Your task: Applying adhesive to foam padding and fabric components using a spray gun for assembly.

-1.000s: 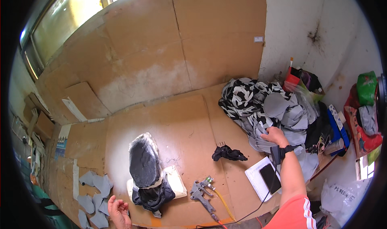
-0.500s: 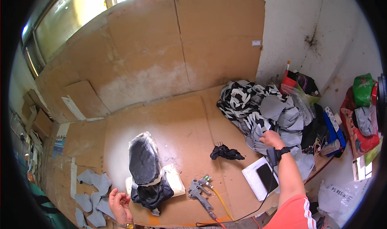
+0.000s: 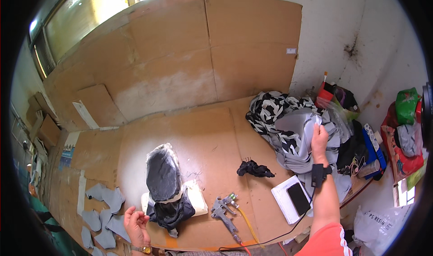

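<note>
My right hand grips the edge of a grey fabric piece, lifting it above a pile of similar grey pieces. Black-and-white patterned cloth lies beside that pile. At the lower left my left hand is raised with fingers loosely bent and nothing visible in them. Close to it stands an oval form with a black face and a whitish, rough rim. Black cloth is bunched at its near end, over a cream block.
A spray gun with a yellow hose lies near the front edge. Right of it are a crumpled black cloth and a phone on a white box. Loose grey pieces are scattered at left. Cardboard lines the back wall.
My right hand has moved up and farther away, raising a grey piece from the pile. My left hand has shifted slightly. The whole view has tilted a little.
</note>
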The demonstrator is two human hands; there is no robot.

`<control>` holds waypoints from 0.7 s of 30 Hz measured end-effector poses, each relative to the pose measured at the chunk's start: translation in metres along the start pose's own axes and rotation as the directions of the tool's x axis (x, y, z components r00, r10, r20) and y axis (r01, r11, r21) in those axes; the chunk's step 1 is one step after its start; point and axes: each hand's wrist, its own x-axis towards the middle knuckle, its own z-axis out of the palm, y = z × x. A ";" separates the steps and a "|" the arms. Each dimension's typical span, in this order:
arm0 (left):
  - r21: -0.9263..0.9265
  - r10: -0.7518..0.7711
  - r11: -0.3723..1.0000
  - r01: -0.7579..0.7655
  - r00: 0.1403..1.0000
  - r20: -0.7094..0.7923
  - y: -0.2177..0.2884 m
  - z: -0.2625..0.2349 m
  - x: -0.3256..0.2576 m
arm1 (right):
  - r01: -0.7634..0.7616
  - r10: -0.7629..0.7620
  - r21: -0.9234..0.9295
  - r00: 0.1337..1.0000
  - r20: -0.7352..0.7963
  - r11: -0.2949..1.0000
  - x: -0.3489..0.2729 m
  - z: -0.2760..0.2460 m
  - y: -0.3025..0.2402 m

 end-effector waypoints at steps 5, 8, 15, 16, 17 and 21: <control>0.145 -0.152 0.982 0.119 0.957 0.247 -0.009 0.031 -0.023 | -0.477 0.318 0.833 0.865 0.388 0.281 -0.055 -0.009 -0.119; 0.310 -0.368 0.920 0.238 0.797 0.480 -0.016 0.054 -0.044 | -0.547 0.203 0.836 0.823 0.530 0.037 -0.115 -0.013 -0.194; 0.478 -0.498 0.866 0.145 0.328 0.803 -0.008 0.062 -0.071 | -0.741 0.002 0.643 0.655 0.755 -0.191 -0.255 -0.022 -0.333; 0.408 -0.461 0.884 0.226 0.293 0.838 -0.004 0.057 -0.072 | -0.739 0.002 0.644 0.657 0.754 -0.199 -0.272 -0.023 -0.347; 0.365 -0.441 0.885 0.290 0.269 0.856 0.002 0.047 -0.072 | -0.747 -0.010 0.635 0.650 0.760 -0.197 -0.284 -0.026 -0.357; -0.227 -0.168 0.691 0.686 0.457 0.873 0.031 -0.003 -0.070 | -0.737 -0.065 0.637 0.663 0.745 -0.226 -0.332 -0.032 -0.387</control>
